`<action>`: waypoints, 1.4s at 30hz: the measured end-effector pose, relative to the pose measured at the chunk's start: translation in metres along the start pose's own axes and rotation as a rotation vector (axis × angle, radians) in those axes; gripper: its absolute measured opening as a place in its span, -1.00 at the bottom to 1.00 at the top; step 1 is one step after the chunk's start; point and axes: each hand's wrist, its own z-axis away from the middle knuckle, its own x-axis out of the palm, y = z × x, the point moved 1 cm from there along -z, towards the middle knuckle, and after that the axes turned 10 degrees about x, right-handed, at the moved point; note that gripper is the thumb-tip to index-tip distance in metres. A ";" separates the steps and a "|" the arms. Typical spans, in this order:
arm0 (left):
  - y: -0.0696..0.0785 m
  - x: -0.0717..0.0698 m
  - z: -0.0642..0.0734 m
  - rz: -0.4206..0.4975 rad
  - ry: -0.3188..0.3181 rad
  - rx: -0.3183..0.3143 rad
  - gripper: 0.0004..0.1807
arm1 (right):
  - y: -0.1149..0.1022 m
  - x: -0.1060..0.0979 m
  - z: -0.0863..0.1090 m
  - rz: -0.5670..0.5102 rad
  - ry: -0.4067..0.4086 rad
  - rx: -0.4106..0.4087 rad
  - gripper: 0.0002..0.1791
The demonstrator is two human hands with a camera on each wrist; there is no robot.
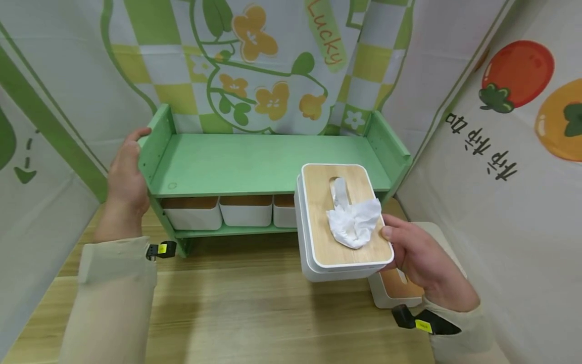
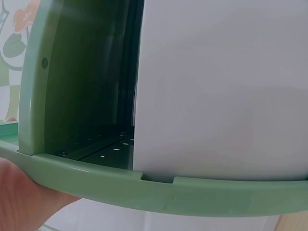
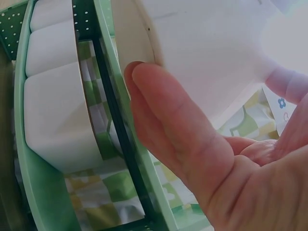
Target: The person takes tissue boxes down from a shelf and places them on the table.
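Note:
My right hand [image 1: 420,253] holds a white tissue box [image 1: 313,237] with a wood-look lid in front of the green shelf's right half. The thumb lies at the lid's edge, and in the right wrist view the fingers [image 3: 178,110] reach under the white box. A crumpled white tissue [image 1: 352,220] sticks out of the lid's slot. At the left, my left hand [image 1: 129,177] grips the side panel [image 1: 156,141] of the green shelf [image 1: 254,159]. Part of that hand [image 2: 29,202] shows against the green edge in the left wrist view.
Several white boxes with brown tops, such as the leftmost box [image 1: 193,215], stand on the lower shelf. Another white box [image 1: 400,290] sits on the wood floor [image 1: 254,303] at the right, partly behind my right hand. Printed cloth walls [image 1: 495,212] enclose the spot.

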 end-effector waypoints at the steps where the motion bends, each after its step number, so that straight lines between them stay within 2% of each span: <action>1: 0.000 0.000 0.000 -0.003 0.001 -0.002 -0.48 | 0.001 0.001 0.000 -0.007 -0.002 0.002 -0.39; 13: -0.001 0.000 0.001 -0.023 -0.003 0.038 -0.45 | 0.018 0.013 -0.002 -0.094 -0.037 0.013 -0.46; 22: 0.001 0.002 0.000 -0.012 0.000 0.044 -0.46 | 0.037 0.024 -0.010 -0.073 0.030 0.114 -0.33; 32: 0.001 0.001 0.000 -0.012 -0.002 0.038 -0.45 | 0.060 0.034 -0.018 0.026 0.143 0.268 -0.28; 36: 0.000 0.001 0.000 -0.013 -0.006 0.039 -0.45 | 0.072 0.036 -0.021 0.032 0.181 0.292 -0.25; 42: -0.001 0.002 0.001 0.010 0.000 0.043 -0.46 | 0.092 0.038 -0.025 0.010 0.187 0.313 -0.24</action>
